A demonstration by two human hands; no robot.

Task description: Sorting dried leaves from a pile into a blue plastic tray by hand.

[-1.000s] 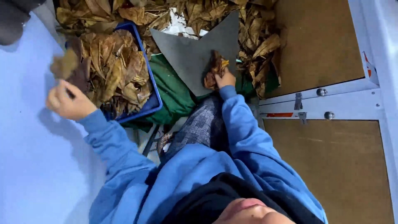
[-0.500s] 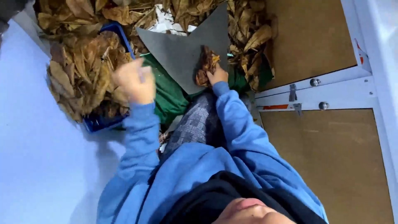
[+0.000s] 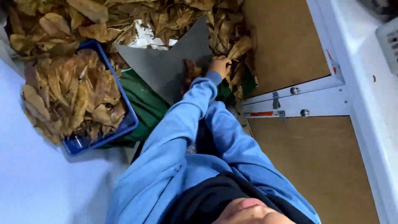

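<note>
Setting: white walls, brown panels, blue crate of leaves
Hand: grip closed on dry brown leaves; other grip cannot tell, hidden
Leaves: light, brittle; pinch stems under grip, over grey sheet

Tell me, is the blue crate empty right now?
No, the blue crate is heaped with dry brown leaves that spill over its rim.

A crate of leaves lies left of the board.
</note>
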